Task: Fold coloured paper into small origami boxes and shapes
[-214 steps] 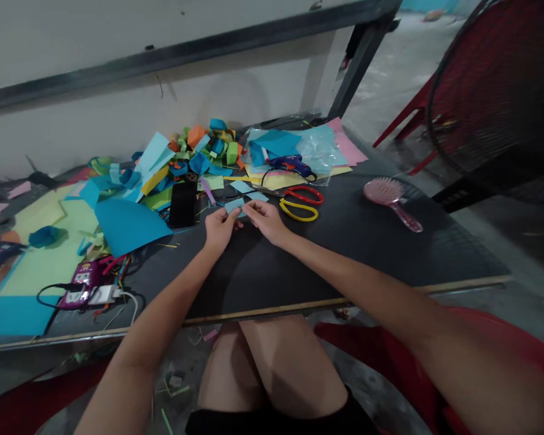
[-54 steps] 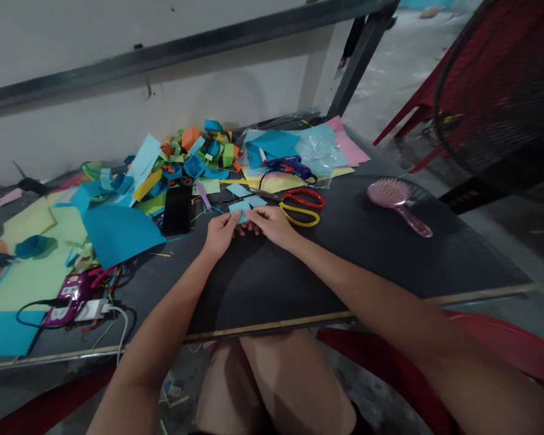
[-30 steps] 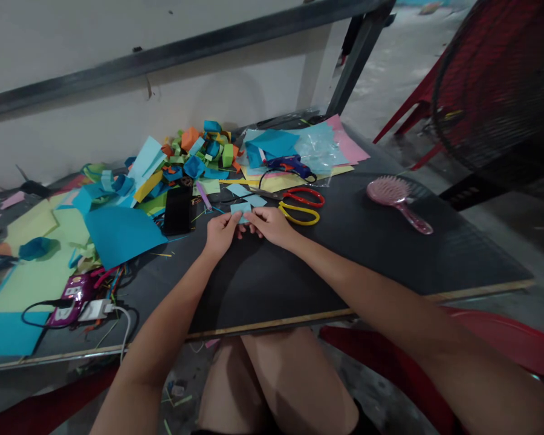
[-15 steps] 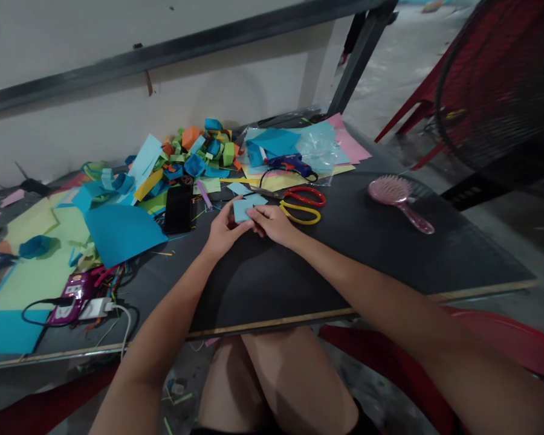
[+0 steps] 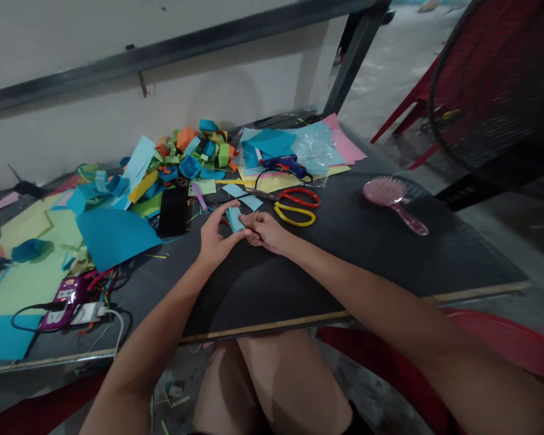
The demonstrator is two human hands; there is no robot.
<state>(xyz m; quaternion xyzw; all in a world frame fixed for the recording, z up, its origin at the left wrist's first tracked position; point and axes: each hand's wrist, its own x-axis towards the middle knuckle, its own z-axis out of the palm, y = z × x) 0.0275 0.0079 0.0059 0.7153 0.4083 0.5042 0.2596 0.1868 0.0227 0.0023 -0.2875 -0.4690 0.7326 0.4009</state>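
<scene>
Both hands meet over the dark table around a small light-blue piece of paper [image 5: 236, 219], which looks folded and stands tilted. My left hand [image 5: 215, 235] grips its left side between thumb and fingers. My right hand [image 5: 265, 232] pinches its right edge. Just beyond the hands lie two more light-blue paper pieces [image 5: 252, 202], one partly under the blades of scissors [image 5: 295, 208] with a red and a yellow handle. A purple stick-like piece [image 5: 199, 196] and a black phone [image 5: 173, 210] are to the left of the hands.
A heap of coloured paper shapes [image 5: 194, 151] sits at the back. Behind the scissors, a blue glue gun [image 5: 286, 166] rests on paper sheets. A pink hairbrush [image 5: 392, 199] lies right, near a fan [image 5: 494, 90]. Left are blue paper [image 5: 118, 235] and a purple device with cables [image 5: 66, 302].
The light-blue paper was flat and square between my hands; now it appears narrower and folded over. The right hand has shifted slightly lower. The whole view has shifted a little.
</scene>
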